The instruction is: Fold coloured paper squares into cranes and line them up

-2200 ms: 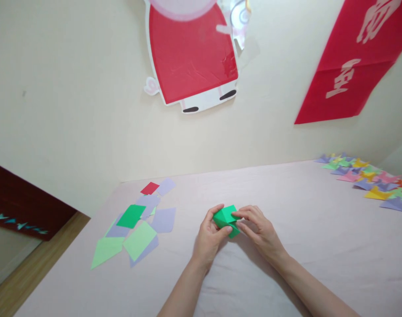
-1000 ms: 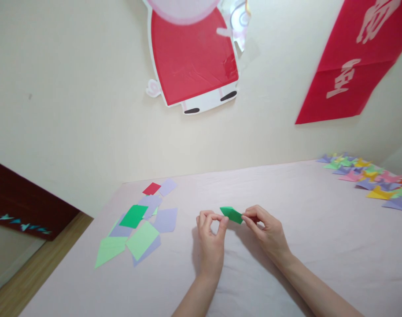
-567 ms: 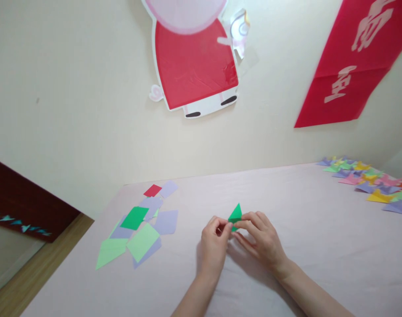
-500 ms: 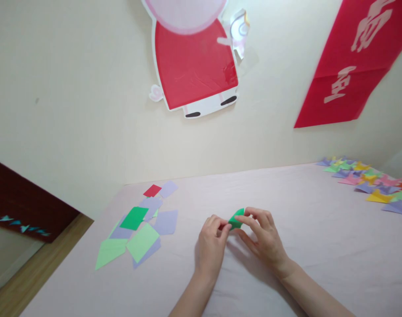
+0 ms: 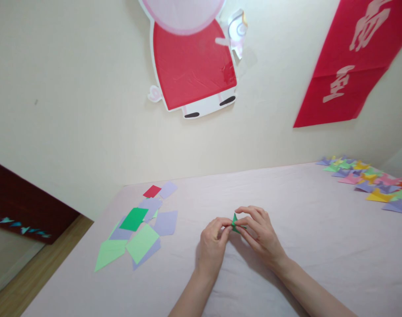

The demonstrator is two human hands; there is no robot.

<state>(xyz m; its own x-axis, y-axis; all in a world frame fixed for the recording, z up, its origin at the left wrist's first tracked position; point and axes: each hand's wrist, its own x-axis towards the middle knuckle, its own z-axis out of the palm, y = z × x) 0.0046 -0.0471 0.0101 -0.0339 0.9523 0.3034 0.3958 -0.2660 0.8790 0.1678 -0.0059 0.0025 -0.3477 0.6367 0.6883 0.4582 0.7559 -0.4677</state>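
A small folded dark-green paper piece (image 5: 235, 222) sits between my two hands, just above the pale pink table (image 5: 286, 264). My left hand (image 5: 212, 245) pinches its left side with thumb and fingertips. My right hand (image 5: 259, 232) pinches its right side, fingers curled over it. Most of the green piece is hidden by my fingers; only a small pointed part shows.
Loose paper squares lie at the left: a dark green one (image 5: 134, 219), light green ones (image 5: 141, 242), lilac ones (image 5: 165, 222) and a red one (image 5: 152, 191). Several folded coloured paper shapes (image 5: 369, 180) lie at the far right. A cream wall with a red banner (image 5: 346, 66) rises behind.
The green paper has been folded from a larger shape down to a small piece. Both hands have closed in on it, and less of it shows than half a second ago.
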